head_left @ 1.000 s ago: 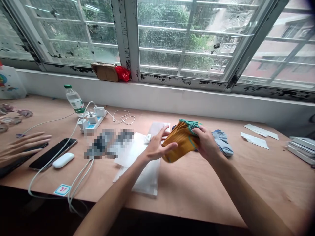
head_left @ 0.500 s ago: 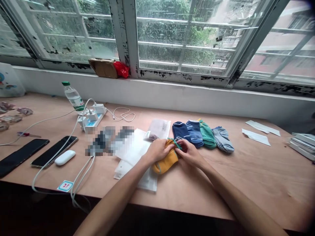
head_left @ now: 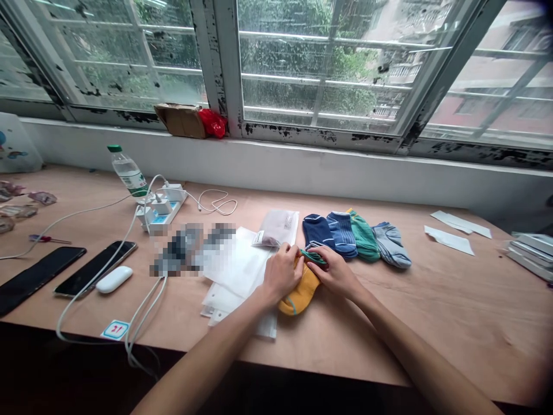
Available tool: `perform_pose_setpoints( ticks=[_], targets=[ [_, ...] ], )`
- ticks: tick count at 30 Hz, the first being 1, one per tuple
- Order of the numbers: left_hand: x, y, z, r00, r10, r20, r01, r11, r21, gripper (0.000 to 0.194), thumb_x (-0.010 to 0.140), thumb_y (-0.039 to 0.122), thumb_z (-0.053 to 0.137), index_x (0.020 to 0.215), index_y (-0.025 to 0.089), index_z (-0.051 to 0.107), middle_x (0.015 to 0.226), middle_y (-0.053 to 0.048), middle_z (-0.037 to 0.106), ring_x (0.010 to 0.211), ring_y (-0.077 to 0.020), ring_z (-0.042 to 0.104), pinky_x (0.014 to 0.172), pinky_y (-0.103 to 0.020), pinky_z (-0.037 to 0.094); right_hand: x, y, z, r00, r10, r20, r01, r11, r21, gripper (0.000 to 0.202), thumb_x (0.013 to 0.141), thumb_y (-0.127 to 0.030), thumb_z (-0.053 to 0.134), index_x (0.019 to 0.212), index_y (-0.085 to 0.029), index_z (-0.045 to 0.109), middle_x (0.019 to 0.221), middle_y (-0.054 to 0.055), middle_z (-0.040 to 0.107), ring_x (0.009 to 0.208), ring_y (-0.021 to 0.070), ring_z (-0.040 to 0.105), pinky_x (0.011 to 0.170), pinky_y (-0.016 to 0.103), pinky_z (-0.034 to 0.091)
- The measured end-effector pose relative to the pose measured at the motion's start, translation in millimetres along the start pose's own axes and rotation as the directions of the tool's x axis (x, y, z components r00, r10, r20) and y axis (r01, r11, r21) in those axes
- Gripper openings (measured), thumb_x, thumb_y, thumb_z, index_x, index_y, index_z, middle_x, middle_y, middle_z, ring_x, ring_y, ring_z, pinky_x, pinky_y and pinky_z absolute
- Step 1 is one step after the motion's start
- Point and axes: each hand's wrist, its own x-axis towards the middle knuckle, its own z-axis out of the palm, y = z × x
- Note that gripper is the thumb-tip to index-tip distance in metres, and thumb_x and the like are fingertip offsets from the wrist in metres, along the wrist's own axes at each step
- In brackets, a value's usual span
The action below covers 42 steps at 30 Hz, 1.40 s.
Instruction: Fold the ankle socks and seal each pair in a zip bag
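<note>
Between my hands is a yellow sock (head_left: pixel 300 293) with a green-edged cuff, its toe pointing toward me. My left hand (head_left: pixel 281 270) is closed on the cuff's left side. At the other side, the fingers of my right hand (head_left: pixel 334 270) pinch the green edge. Just beyond lies a row of folded socks: navy (head_left: pixel 317 230), striped blue (head_left: pixel 342 235), green (head_left: pixel 365 237) and grey (head_left: pixel 391 245). Left of my hands are flat white plastic bags (head_left: pixel 235 262), partly under my left forearm. A clear packet (head_left: pixel 279 226) with something inside lies behind my left hand.
Two phones (head_left: pixel 95 268), a white mouse-shaped case (head_left: pixel 114 280) and a power strip (head_left: pixel 166 210) with trailing white cables occupy the left. A bottle (head_left: pixel 128 173) stands behind. Paper strips (head_left: pixel 449 240) and a stack of boxes (head_left: pixel 533 256) lie right. The table's front edge is close.
The yellow sock has shifted slightly right and its toe has swung toward me. My left hand has moved a little right along the cuff, its fingers more curled; more green edging shows.
</note>
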Motion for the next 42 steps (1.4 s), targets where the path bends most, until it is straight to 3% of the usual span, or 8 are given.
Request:
perform_pose_setpoints(
  ticks=[6,11,18,26,29,33,37,42],
  targets=[
    [-0.2,-1.1,0.9,0.999,0.038,0.008,-0.037,0.999,-0.017,0.019,0.090,0.031,0.049,0.104,0.021,0.056,0.102,-0.005,0.060,0.083,-0.0178,0.062,0.069,-0.027,0.048,0.2,-3.1,-0.4,0.997,-0.072,0.000,0.072,0.997,0.018,0.021,0.082,-0.020,0.058,0.103,-0.022,0.059,0.108,0.008,0.062,0.103,0.0241,0.059,0.091,0.041,0.048],
    [2.5,-5.8,4.9,0.999,0.034,0.013,-0.031,0.982,-0.188,0.009,0.087,0.025,0.051,0.090,0.019,0.057,0.091,-0.004,0.059,0.082,-0.0162,0.058,0.075,-0.028,0.048,-2.2,-7.8,0.9,0.997,-0.075,0.009,0.075,0.997,-0.022,0.018,0.083,-0.020,0.057,0.101,-0.022,0.058,0.108,0.008,0.061,0.104,0.0239,0.059,0.092,0.040,0.049],
    [3.0,0.2,-6.2,0.993,0.120,-0.009,-0.111,0.884,-0.453,0.004,0.079,0.021,0.056,0.076,0.018,0.055,0.070,0.002,0.053,0.063,-0.0109,0.050,0.062,-0.023,0.042,-6.6,-2.7,3.8,0.999,-0.051,0.015,0.053,0.978,-0.203,0.034,0.082,-0.017,0.055,0.115,-0.024,0.057,0.120,0.007,0.059,0.106,0.0235,0.060,0.088,0.037,0.051],
    [5.5,-6.0,-5.1,0.983,0.154,0.096,-0.059,0.774,-0.631,0.008,0.077,0.022,0.057,0.073,0.016,0.055,0.064,0.003,0.052,0.055,-0.0075,0.044,0.053,-0.020,0.036,-12.0,-15.0,3.9,0.987,-0.158,0.015,0.146,0.862,-0.485,0.027,0.075,-0.005,0.054,0.094,-0.021,0.065,0.121,0.009,0.056,0.101,0.0241,0.059,0.074,0.032,0.052],
    [7.2,-6.6,-4.8,0.994,0.087,0.065,-0.031,0.798,-0.602,0.015,0.083,0.029,0.055,0.076,0.016,0.057,0.070,0.001,0.058,0.059,-0.0088,0.049,0.056,-0.021,0.039,-11.8,-18.9,3.7,0.966,-0.257,0.020,0.231,0.831,-0.507,0.026,0.072,0.000,0.050,0.087,-0.019,0.062,0.103,0.009,0.062,0.095,0.0246,0.056,0.076,0.034,0.049],
    [8.9,-12.5,0.9,0.998,-0.061,0.002,0.057,0.915,-0.400,0.014,0.082,0.030,0.058,0.082,0.017,0.061,0.069,0.001,0.060,0.063,-0.0123,0.054,0.061,-0.025,0.041,-10.8,-18.3,3.4,0.951,-0.310,0.008,0.281,0.850,-0.446,0.022,0.072,0.001,0.047,0.076,-0.020,0.054,0.076,0.005,0.060,0.079,0.0219,0.051,0.069,0.032,0.044],
    [8.9,-16.3,5.8,1.000,-0.014,0.005,0.015,0.957,-0.289,0.012,0.082,0.028,0.058,0.076,0.018,0.060,0.071,-0.001,0.060,0.068,-0.0143,0.054,0.064,-0.026,0.040,-10.9,-15.7,3.4,0.954,-0.301,0.010,0.278,0.867,-0.414,0.022,0.069,0.001,0.045,0.073,-0.020,0.050,0.072,0.004,0.056,0.072,0.0195,0.050,0.063,0.030,0.039],
    [8.9,-12.0,0.9,0.994,0.077,-0.071,-0.097,0.934,-0.343,0.007,0.082,0.022,0.056,0.078,0.018,0.058,0.078,-0.001,0.060,0.076,-0.0148,0.054,0.071,-0.027,0.042,-12.2,-9.8,5.4,0.978,-0.206,0.018,0.192,0.873,-0.449,0.020,0.069,-0.002,0.047,0.073,-0.021,0.048,0.071,0.003,0.055,0.067,0.0180,0.051,0.061,0.029,0.037]
  ],
)
